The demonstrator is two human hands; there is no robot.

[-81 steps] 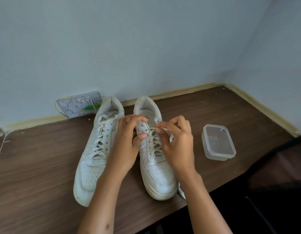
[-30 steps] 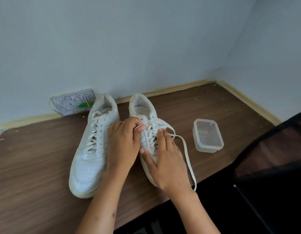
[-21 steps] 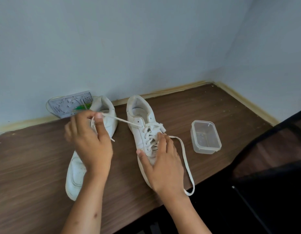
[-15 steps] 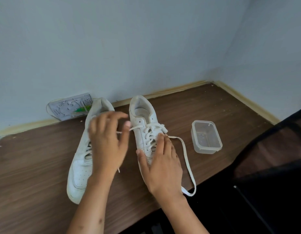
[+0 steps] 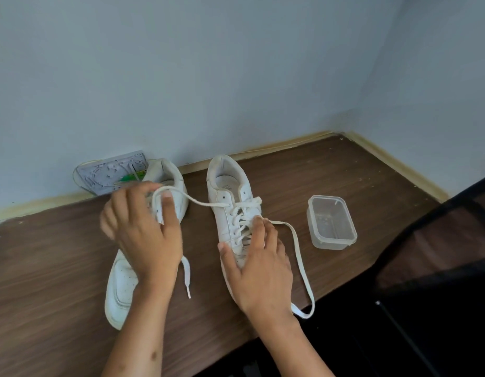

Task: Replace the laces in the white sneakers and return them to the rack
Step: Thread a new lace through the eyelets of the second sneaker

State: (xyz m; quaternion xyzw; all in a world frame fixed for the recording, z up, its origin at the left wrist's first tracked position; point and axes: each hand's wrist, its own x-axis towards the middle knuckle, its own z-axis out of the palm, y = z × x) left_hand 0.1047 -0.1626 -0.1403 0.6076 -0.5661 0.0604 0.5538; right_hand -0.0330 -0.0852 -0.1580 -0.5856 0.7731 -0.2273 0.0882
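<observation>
Left sneaker (image 5: 121, 281) midsection behind left hand (image 5: 143, 229)

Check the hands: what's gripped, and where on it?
Left hand grips the lace partway along its left run, tip dangling. Right hand holds nothing; it rests flat on the right sneaker.

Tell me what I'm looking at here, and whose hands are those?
A person wears a camera on their head, so you see their own two hands from above. The left hand pinches one end of a white lace, pulled out sideways from the right sneaker. The right hand rests on that sneaker with straight fingers. The left sneaker lies beside it on the brown table. A clear plastic tub sits to the right.
</observation>
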